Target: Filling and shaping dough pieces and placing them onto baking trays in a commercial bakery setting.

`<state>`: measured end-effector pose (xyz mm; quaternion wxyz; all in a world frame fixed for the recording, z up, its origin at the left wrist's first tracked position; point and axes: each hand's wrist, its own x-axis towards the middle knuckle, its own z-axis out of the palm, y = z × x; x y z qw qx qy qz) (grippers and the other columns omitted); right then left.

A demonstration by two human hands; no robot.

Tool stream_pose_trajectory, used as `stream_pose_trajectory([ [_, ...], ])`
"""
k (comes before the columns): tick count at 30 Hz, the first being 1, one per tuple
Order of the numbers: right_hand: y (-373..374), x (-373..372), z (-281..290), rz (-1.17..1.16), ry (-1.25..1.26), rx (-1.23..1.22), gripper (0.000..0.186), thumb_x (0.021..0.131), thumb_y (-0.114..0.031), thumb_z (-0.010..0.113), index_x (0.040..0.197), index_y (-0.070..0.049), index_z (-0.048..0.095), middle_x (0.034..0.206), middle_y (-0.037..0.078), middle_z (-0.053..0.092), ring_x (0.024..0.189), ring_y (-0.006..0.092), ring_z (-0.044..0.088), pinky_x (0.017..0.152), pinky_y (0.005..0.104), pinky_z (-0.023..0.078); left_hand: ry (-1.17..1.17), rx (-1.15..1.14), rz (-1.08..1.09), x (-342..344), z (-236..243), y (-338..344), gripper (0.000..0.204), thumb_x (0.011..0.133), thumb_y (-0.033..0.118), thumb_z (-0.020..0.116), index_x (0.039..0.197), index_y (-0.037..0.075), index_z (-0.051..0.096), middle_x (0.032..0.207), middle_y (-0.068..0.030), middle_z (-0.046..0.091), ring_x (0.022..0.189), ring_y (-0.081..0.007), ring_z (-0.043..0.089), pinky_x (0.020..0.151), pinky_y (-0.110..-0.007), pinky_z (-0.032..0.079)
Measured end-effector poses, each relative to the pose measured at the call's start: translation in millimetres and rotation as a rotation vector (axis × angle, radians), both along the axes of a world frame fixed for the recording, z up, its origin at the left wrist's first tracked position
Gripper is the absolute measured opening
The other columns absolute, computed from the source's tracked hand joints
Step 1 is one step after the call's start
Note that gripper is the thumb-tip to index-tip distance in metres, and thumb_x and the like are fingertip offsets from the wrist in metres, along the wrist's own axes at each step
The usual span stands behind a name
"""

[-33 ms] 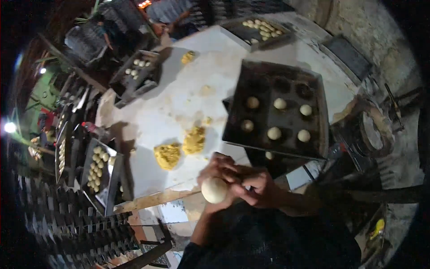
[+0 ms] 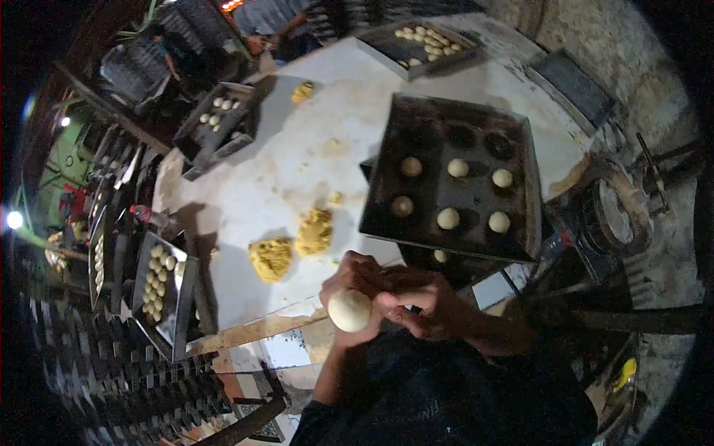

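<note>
My left hand [image 2: 351,276] is closed round a smooth, pale dough ball [image 2: 349,310], which bulges out between the thumb and fingers. Against it presses my right hand [image 2: 420,301], its fingers curled and its thumb at the ball's side; the dough between the two hands is hidden. Both hands are above the near edge of the white table. Just beyond them lie two crumbly yellow mounds of filling, a left one [image 2: 270,259] and a right one [image 2: 314,232]. A dark square baking tray [image 2: 428,249] with several spaced dough balls [image 2: 448,218] is at the right.
Under that tray another dark tray shows, holding a dough ball [image 2: 440,256]. Trays of dough balls stand at the left edge [image 2: 186,305], far left [image 2: 195,165] and far side [image 2: 416,68]. A bottle [image 2: 149,215] is at the left. People are across the table.
The view has shifted slightly, so the table and trays appear a little further left. My right thumb now rests against the dough ball's side. The ball stays in my left hand.
</note>
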<state>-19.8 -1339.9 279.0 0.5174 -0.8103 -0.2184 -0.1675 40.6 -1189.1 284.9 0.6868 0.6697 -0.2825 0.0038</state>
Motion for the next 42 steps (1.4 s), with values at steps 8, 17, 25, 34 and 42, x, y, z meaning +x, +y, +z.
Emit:
stream_pose_trajectory([
  [8,-56.0,15.0,14.9,-0.255,-0.125,-0.167,0.030,0.091,-0.010,0.059,0.118,0.000,0.058,0.119,0.018,0.057,0.114,0.0331,0.057,0.095,0.0425,0.048,0.547,0.261,-0.265,27.7,-115.2,-83.7,0.014,0.085,0.015,0.065,0.086,0.002,0.060,0.076,-0.0068,0.064,0.067,-0.0177,0.059,0.057,-0.034,0.047],
  [17,-223.7,141.8,-78.1,-0.317,0.153,0.186,0.023,0.100,-0.018,0.046,0.110,-0.001,0.058,0.107,0.009,0.060,0.096,0.0155,0.056,0.089,0.0312,0.045,0.594,0.254,-0.227,58.2,-76.5,-58.6,0.049,0.079,-0.001,0.072,0.125,0.000,0.052,0.087,-0.0012,0.057,0.083,-0.0094,0.054,0.072,-0.024,0.047],
  [25,-291.7,225.2,-171.6,-0.476,0.312,-0.622,0.061,0.091,-0.025,0.062,0.143,-0.006,0.035,0.151,0.020,0.026,0.137,0.0370,0.031,0.113,0.0420,0.028,0.669,0.095,0.400,18.4,-86.6,122.9,0.041,0.081,0.001,0.071,0.118,0.001,0.055,0.071,0.0063,0.040,0.064,-0.0039,0.038,0.059,-0.019,0.031],
  [34,-188.2,164.0,-43.3,-0.846,-0.187,-0.748,0.043,0.101,-0.037,0.044,0.133,-0.010,0.054,0.142,0.016,0.044,0.132,0.0328,0.040,0.105,0.0460,0.037,0.328,0.291,0.905,-5.9,-124.5,285.2,0.016,0.085,0.009,0.071,0.097,0.001,0.064,0.074,0.0047,0.056,0.065,-0.0038,0.046,0.060,-0.020,0.038],
  [42,-15.2,71.8,-34.2,-0.739,-0.248,-0.397,0.027,0.097,-0.019,0.054,0.116,-0.002,0.062,0.124,0.014,0.056,0.116,0.0285,0.054,0.095,0.0420,0.045,-0.087,0.909,1.264,188.3,-80.7,595.8,0.029,0.085,0.029,0.065,0.099,0.004,0.071,0.082,-0.0197,0.068,0.077,-0.0333,0.066,0.070,-0.038,0.052],
])
